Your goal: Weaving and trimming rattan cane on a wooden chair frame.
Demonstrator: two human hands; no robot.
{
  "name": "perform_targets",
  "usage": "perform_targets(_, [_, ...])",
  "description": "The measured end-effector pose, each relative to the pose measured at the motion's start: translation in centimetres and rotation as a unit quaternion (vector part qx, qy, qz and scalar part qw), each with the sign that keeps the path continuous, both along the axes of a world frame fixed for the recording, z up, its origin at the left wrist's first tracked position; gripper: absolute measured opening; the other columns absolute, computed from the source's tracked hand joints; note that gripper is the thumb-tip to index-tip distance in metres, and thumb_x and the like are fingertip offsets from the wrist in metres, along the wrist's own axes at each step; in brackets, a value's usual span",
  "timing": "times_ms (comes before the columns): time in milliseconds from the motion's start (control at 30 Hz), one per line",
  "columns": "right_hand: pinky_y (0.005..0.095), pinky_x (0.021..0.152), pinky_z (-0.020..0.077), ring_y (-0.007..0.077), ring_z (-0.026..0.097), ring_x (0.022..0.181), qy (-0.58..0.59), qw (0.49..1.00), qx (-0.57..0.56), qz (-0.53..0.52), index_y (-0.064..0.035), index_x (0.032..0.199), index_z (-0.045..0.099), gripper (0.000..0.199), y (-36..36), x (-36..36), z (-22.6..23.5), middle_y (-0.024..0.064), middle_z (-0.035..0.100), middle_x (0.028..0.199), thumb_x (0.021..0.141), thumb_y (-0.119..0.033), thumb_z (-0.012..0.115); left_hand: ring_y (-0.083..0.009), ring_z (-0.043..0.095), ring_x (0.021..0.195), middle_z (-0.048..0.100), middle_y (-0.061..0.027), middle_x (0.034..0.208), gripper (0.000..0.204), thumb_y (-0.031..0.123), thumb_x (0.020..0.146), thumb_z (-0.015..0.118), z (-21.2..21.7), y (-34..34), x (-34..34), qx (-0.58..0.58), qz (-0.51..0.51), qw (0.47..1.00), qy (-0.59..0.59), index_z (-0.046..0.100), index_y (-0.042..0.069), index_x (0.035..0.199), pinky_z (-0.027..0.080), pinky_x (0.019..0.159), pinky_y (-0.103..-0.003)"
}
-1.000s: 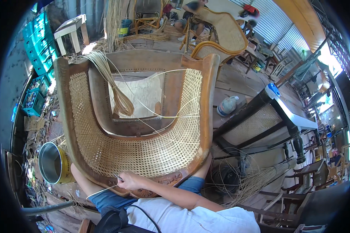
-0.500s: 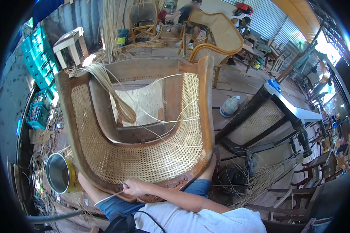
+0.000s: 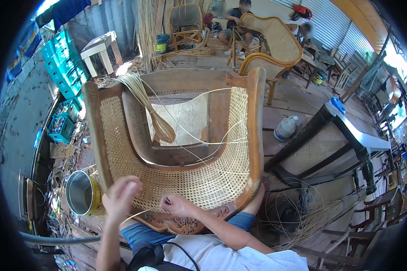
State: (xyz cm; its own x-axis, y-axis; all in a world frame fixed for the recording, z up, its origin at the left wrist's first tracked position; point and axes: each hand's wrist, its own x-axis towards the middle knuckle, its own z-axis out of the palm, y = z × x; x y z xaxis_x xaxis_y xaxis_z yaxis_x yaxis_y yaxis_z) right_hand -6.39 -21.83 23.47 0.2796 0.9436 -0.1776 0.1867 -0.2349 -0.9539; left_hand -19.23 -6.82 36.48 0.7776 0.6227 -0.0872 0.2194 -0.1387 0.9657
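Observation:
A carved wooden chair frame (image 3: 256, 131) lies across my lap, its curved back covered with woven cane webbing (image 3: 176, 186). My right hand (image 3: 180, 206) is closed at the near edge of the webbing, round a small dark tool whose kind I cannot make out. A pale cane strand (image 3: 138, 214) curves from beside that hand over the near rail toward my left thigh. Raised over the webbing's near left part, my left hand (image 3: 122, 195) is smeared by motion, so its fingers are unclear. A looped bundle of cane strands (image 3: 156, 119) hangs over the frame's far rail.
A yellow metal can (image 3: 96, 195) stands at my left, with teal crates (image 3: 63, 61) farther back. To the right are a white jug (image 3: 286, 128), a dark chair with cane panels (image 3: 319, 142) and loose cane (image 3: 312, 217). A person (image 3: 239, 22) sits beyond a rattan seat (image 3: 276, 36).
My left hand has come into view from below and risen over the webbing. The right hand has moved slightly up along the near edge. The whole view has shifted, placing the chair farther right.

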Motion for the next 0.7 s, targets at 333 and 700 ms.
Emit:
perform_targets(333, [0.0350,0.063,0.0479,0.0200,0.058,0.062,-0.007,0.997,-0.007,-0.071,0.0005,0.087,0.060,0.027,0.1,1.2,-0.6,0.0119,0.061,0.069,0.091,-0.027,0.061,-0.0139,0.064,0.068,0.069,-0.0114,0.075,0.018,0.011,0.090,0.062,-10.2,-2.2,-0.4,0.120,-0.089,0.984,0.097,0.069,-0.003,0.099,0.051,0.064,-0.028])
perform_targets(700, [0.0447,0.070,0.0493,0.0385,0.064,0.076,-0.111,0.992,-0.005,-0.061,0.0028,0.090,0.060,0.026,0.3,-0.4,-2.0,0.0226,0.064,0.079,0.090,-0.023,0.059,-0.0278,0.068,0.061,0.068,-0.0169,0.069,0.022,0.023,0.081,0.071,-11.1,-2.4,-1.1,0.160,-0.049,0.967,0.191,0.071,0.000,0.084,0.052,0.059,-0.037])
